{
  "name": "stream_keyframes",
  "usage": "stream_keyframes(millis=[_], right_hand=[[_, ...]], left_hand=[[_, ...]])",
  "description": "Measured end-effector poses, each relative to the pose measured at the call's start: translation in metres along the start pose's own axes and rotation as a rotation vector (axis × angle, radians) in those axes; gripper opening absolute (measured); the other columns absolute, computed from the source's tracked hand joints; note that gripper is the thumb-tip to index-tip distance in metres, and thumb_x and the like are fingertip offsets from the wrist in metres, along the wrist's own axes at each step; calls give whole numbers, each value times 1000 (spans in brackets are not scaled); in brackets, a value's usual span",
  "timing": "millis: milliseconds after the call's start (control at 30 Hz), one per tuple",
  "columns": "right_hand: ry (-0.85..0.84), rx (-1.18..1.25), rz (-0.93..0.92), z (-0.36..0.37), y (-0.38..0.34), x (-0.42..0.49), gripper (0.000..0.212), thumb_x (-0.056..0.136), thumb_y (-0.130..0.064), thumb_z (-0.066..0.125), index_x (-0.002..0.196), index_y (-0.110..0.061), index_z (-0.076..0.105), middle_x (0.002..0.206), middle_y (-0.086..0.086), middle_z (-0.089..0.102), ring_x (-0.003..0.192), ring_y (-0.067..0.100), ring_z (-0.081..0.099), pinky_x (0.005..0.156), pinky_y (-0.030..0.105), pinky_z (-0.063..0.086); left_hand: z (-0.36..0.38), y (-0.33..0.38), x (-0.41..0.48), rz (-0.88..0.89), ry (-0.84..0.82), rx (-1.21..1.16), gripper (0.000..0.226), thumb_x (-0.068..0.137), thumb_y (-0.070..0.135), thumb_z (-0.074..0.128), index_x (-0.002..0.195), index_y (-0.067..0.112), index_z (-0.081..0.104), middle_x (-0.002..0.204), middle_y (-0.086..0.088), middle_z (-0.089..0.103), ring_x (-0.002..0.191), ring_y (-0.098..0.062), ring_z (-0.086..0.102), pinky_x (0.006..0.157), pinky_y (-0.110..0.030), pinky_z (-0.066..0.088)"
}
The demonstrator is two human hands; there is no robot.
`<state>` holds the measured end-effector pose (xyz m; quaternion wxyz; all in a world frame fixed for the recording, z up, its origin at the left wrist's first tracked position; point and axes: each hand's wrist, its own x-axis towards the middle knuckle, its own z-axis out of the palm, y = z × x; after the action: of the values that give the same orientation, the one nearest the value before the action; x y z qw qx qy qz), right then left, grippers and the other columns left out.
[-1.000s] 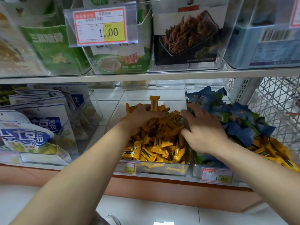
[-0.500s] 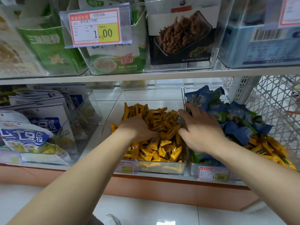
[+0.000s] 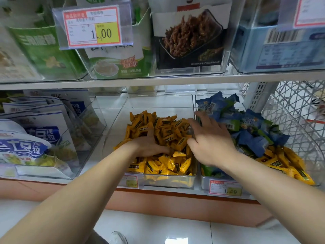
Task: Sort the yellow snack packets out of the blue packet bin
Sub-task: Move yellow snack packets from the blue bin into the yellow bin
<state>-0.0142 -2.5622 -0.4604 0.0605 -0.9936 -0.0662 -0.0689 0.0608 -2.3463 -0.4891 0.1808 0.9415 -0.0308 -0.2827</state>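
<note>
A clear middle bin (image 3: 158, 182) on the lower shelf holds a heap of yellow snack packets (image 3: 167, 131). To its right, a second clear bin (image 3: 205, 182) holds blue packets (image 3: 251, 136) with more yellow packets (image 3: 284, 164) piled at its front right. My left hand (image 3: 149, 143) lies palm down in the yellow heap, fingers buried among the packets. My right hand (image 3: 209, 140) rests spread over the wall between the two bins, fingers straight, touching yellow packets on one side and blue ones on the other.
A bin of large white and blue bags (image 3: 35, 138) stands at the left. Above, an upper shelf (image 3: 158, 81) carries boxed snacks and a price tag (image 3: 93, 27). A white wire basket (image 3: 299, 120) sits at the right. A price label (image 3: 225, 189) hangs on the right bin's front.
My left hand has drawn back toward the front of the yellow heap and sunk into it. The raised packet has dropped. My right hand stays at the bin divider.
</note>
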Motion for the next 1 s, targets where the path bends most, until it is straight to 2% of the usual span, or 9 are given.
stream_keyframes(millis=[67,133,300,433,500,667,767,900,1000], right_hand=[[-2,6,5,1,-2,0,63,89,-45,40,147,-22,34,159,6,20,137,32,35,105,47,35],[4,14,12,2,-4,1,62,90,-44,40,147,-22,34,159,6,19,138,32,33,105,47,33],[12,31,10,3,-6,1,59,92,-41,41,147,-22,36,158,8,20,137,32,33,104,46,34],[20,40,19,1,-7,0,57,92,-40,40,146,-23,36,158,8,21,136,32,37,102,45,36],[25,38,20,-1,-7,-1,57,92,-41,41,146,-23,36,157,7,22,134,32,40,101,45,38],[32,18,15,-4,-6,-3,57,91,-42,42,144,-22,37,155,6,26,127,31,47,94,42,42],[34,13,4,-5,-4,-3,58,90,-43,41,144,-24,37,154,6,28,126,32,49,94,42,43],[26,8,-3,-5,-3,-2,60,89,-44,40,146,-26,34,155,5,27,128,31,48,94,41,44],[50,-7,-21,-4,0,-2,59,89,-44,42,146,-28,34,154,4,28,127,30,48,90,40,45]], left_hand=[[0,0,1,11,-65,-123,141,51,85,69,155,36,-13,160,-4,31,143,-31,33,108,-37,28],[-2,3,2,38,-97,-183,142,47,83,71,155,38,-8,162,-2,25,147,-29,24,108,-36,23],[4,9,4,106,-62,-358,127,52,65,83,154,38,13,151,-2,41,136,-27,41,112,-40,33],[8,17,4,169,-3,-596,77,69,40,84,137,27,47,125,-4,65,104,-18,65,80,-27,51],[6,18,1,169,-33,-750,58,75,33,82,127,24,58,108,-6,74,91,-22,73,70,-29,57],[-2,22,-9,238,-178,-1007,36,77,51,76,105,29,77,104,-7,76,91,-24,75,65,-32,59],[-8,26,-11,262,-128,-1016,42,79,64,68,107,34,75,110,-4,75,101,-22,72,80,-36,59],[-22,15,-17,274,-93,-1071,51,88,62,60,127,29,63,120,-6,71,105,-28,70,80,-40,55],[-32,1,-27,229,110,-756,58,84,64,60,137,44,51,132,3,63,116,-20,60,81,-31,47]])
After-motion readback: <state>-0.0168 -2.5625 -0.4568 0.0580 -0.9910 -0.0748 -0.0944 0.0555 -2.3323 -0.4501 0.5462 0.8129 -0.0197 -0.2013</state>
